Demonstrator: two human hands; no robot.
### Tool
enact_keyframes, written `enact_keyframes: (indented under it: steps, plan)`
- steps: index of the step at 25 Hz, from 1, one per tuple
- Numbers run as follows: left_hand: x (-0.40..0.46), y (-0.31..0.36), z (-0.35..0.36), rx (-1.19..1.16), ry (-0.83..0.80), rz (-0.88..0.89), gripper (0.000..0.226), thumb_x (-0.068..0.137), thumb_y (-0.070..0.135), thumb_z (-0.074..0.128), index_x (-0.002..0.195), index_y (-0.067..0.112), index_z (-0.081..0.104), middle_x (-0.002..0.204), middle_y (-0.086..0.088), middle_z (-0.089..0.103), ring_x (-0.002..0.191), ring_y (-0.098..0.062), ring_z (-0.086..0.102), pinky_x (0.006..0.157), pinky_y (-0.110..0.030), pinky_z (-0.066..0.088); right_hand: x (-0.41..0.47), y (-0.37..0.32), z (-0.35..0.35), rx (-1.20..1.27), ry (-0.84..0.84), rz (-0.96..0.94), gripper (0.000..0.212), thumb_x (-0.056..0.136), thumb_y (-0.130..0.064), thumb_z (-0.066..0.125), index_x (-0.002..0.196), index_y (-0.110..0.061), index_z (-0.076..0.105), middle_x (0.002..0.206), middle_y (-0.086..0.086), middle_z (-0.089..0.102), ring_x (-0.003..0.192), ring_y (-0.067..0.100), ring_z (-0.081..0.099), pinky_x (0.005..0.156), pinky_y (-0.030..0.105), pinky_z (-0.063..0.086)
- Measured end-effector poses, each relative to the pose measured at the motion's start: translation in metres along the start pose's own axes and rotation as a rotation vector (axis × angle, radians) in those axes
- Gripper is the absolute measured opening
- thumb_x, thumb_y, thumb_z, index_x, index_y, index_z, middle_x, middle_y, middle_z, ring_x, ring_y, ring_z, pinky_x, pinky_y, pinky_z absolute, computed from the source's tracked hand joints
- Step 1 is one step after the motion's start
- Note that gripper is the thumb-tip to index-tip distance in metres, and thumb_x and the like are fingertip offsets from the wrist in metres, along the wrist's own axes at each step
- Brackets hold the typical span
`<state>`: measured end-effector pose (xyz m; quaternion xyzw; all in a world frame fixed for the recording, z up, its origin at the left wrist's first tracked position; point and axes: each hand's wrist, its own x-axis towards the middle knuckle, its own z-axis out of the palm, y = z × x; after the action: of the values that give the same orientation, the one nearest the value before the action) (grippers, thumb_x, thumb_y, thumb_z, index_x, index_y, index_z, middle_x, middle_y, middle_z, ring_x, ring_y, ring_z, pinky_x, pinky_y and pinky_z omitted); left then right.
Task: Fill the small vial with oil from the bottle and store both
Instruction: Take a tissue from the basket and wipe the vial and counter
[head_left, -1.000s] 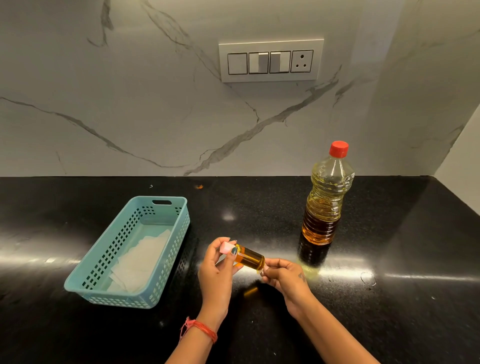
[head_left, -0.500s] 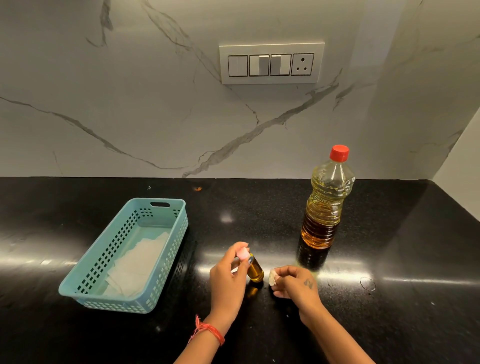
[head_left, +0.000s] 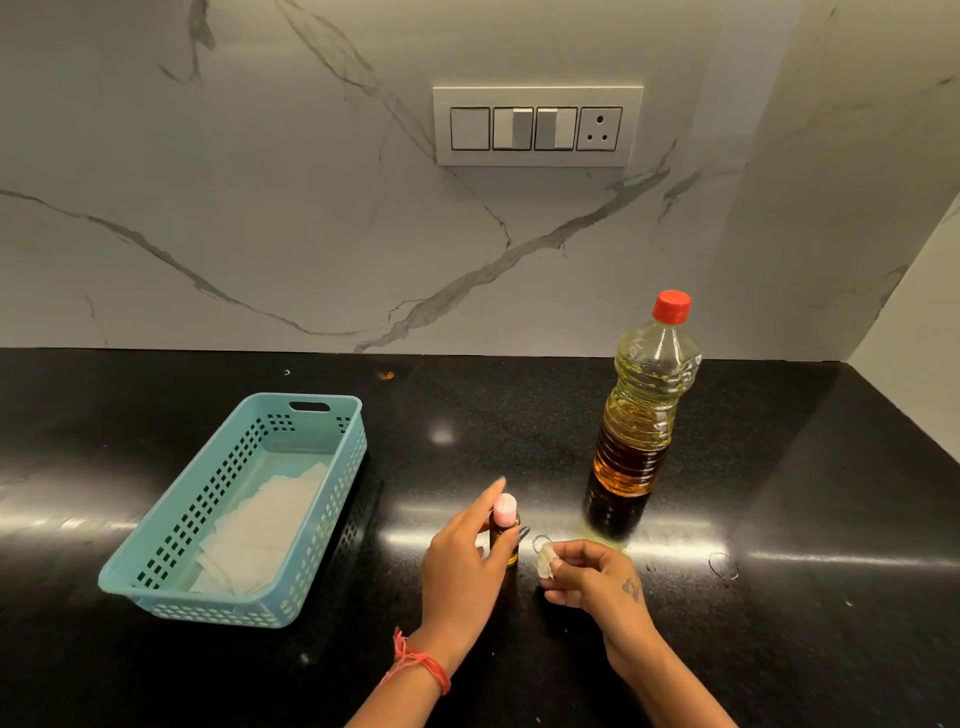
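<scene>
The left hand (head_left: 465, 566) grips the capped, oil-filled vial (head_left: 505, 532) upright on the black counter (head_left: 779, 649), the right hand (head_left: 597, 577) pinches a crumpled tissue (head_left: 545, 561), and the bottle (head_left: 641, 415) stands capped just behind.

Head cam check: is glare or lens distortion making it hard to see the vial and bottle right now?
Head view: glare streaks on the black counter run just behind the vial and under the oil bottle, yet both read sharp; wide-angle bending shows only at the edges; the scrap in the right hand is too small to identify.
</scene>
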<state>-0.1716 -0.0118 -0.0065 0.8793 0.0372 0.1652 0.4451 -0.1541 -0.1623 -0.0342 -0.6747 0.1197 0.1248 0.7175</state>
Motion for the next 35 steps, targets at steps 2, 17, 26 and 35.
enact_keyframes:
  steps: [2, 17, 26, 35]
  plan:
    - [-0.003, -0.003, -0.004, -0.068, -0.029, -0.067, 0.058, 0.08, 0.035, 0.068, 0.132, 0.041, 0.043, 0.115, 0.026, 0.053, 0.102, 0.004, 0.054, 0.082, -0.02, 0.052, -0.003, 0.0, 0.001, -0.008, 0.004, -0.015, 0.011, 0.083, -0.001, 0.063, 0.091, -0.006, 0.069, 0.092, 0.018, 0.069, 0.078, 0.026, 0.07, 0.063, 0.028, 0.056]
    - [-0.044, -0.023, -0.019, -0.267, -0.189, -0.245, 0.034, 0.077, 0.006, 0.071, 0.091, 0.037, 0.068, 0.095, 0.004, 0.069, 0.086, -0.002, 0.066, 0.074, -0.015, 0.054, -0.029, 0.016, 0.036, -0.067, -0.147, -0.046, 0.013, 0.078, 0.005, 0.066, 0.083, -0.006, 0.072, 0.08, 0.011, 0.073, 0.076, 0.02, 0.072, 0.065, 0.024, 0.056]
    - [-0.039, -0.031, -0.019, -0.121, -0.108, -0.27, 0.025, 0.077, 0.006, 0.071, 0.091, 0.027, 0.071, 0.082, 0.015, 0.067, 0.085, 0.012, 0.059, 0.066, -0.002, 0.045, -0.012, 0.007, 0.05, -0.549, 0.198, -0.443, 0.056, 0.07, -0.025, 0.079, 0.118, -0.023, 0.052, 0.104, -0.008, 0.055, 0.094, 0.008, 0.057, 0.079, 0.03, 0.053]
    - [-0.035, -0.031, -0.019, -0.13, -0.111, -0.322, 0.025, 0.078, 0.009, 0.07, 0.084, 0.033, 0.068, 0.075, 0.013, 0.068, 0.08, 0.01, 0.06, 0.064, -0.004, 0.047, 0.02, 0.002, 0.054, -0.642, 0.193, -0.527, 0.029, 0.074, -0.028, 0.075, 0.097, -0.024, 0.059, 0.083, -0.008, 0.063, 0.076, 0.01, 0.058, 0.065, 0.019, 0.041]
